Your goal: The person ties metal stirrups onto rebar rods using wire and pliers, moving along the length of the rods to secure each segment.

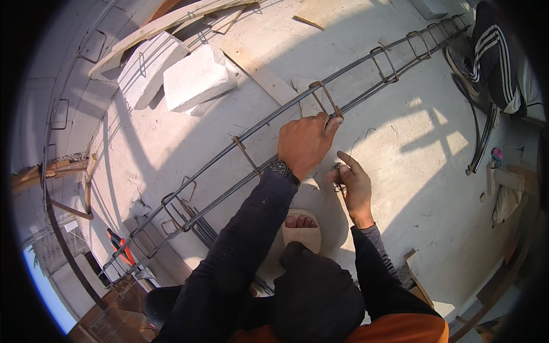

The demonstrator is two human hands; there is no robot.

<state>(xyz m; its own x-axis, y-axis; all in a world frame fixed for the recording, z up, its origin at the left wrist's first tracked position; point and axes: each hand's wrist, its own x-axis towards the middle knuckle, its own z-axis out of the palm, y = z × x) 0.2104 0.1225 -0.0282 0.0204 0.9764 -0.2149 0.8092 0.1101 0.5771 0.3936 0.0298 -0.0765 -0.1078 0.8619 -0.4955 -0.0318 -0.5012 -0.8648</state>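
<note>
A long rebar cage (274, 115) of steel bars with square stirrups runs diagonally across the view. My left hand (306, 135) grips a rusty stirrup (328, 96) where it meets the lower bar, thumb on the stirrup's corner; a watch is on that wrist. Lower and to the right, my right hand (354, 184) is apart from the cage. Its fingers are curled around a small dark bundle of tie wire (339, 186), with the index finger extended. The palm side of my left hand is hidden.
White aerated blocks (197, 79) and wooden planks (171, 25) lie at the upper left. A person's leg (493, 64) is by the cage's far end. An orange-and-black handled tool (122, 248) lies at the lower left. Loose bars (201, 227) pass beneath the cage.
</note>
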